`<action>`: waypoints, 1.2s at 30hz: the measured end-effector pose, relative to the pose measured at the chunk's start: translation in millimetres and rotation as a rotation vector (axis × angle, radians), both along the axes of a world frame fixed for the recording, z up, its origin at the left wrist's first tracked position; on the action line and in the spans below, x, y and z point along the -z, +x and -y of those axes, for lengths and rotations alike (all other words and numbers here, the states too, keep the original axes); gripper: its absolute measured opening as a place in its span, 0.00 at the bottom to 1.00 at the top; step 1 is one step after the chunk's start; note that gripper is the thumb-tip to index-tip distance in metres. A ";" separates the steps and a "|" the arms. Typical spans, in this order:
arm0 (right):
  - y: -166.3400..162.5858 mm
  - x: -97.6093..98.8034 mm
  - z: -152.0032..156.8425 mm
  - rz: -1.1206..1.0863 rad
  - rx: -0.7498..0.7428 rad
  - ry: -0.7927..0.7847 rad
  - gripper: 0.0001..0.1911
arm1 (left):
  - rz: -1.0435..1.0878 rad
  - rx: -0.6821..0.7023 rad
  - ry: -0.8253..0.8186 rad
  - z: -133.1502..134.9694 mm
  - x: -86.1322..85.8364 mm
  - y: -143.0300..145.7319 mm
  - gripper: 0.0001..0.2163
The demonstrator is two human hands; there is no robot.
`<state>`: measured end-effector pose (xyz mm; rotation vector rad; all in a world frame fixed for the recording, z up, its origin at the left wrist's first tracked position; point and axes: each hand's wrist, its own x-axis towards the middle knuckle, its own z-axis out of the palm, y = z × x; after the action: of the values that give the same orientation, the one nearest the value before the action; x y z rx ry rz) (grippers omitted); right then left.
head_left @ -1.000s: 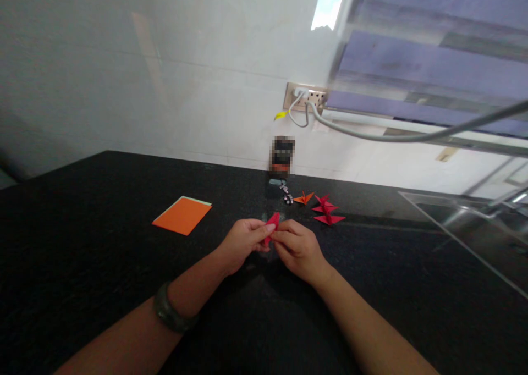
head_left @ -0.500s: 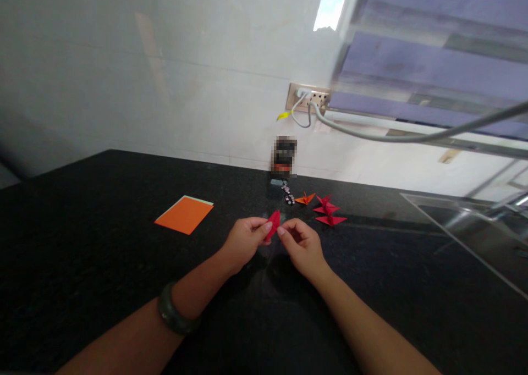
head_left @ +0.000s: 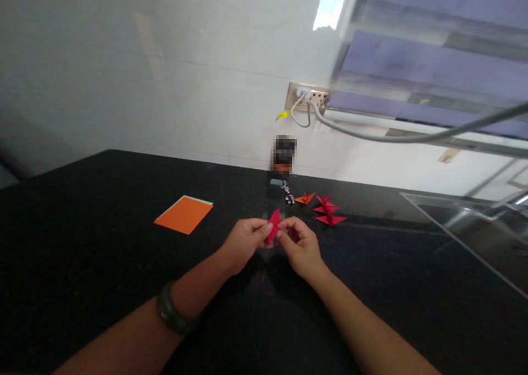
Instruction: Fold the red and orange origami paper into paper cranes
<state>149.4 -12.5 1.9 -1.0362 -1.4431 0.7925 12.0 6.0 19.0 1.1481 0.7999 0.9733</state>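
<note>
The left hand (head_left: 244, 242) and right hand (head_left: 300, 244) both pinch a small red paper (head_left: 273, 224) between them, just above the black desk (head_left: 103, 265), near the orange sheet (head_left: 183, 215).

Soft daylight, blurred warped edges

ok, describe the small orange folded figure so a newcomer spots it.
On the black countertop, look below the wall socket. A row of folded paper figures lies there. The orange figure is leftmost, the only one not red.
</note>
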 end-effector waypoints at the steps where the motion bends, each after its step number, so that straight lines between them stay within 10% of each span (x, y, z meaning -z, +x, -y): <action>1: -0.9 -0.5 0.2 -0.046 -0.018 -0.022 0.03 | 0.021 0.012 -0.009 -0.4 1.4 -0.2 0.12; 14: 0.3 -9.6 0.0 -0.251 -0.081 -0.165 0.11 | 0.012 0.000 0.018 1.4 -1.5 0.6 0.12; 36: 2.8 -8.4 0.7 0.100 -0.137 -0.114 0.10 | -0.086 -0.062 0.157 -0.1 3.5 3.7 0.07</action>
<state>152.2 -13.2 10.3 -1.0849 -1.5821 0.9418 15.8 6.1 15.5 1.3137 0.8435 1.0586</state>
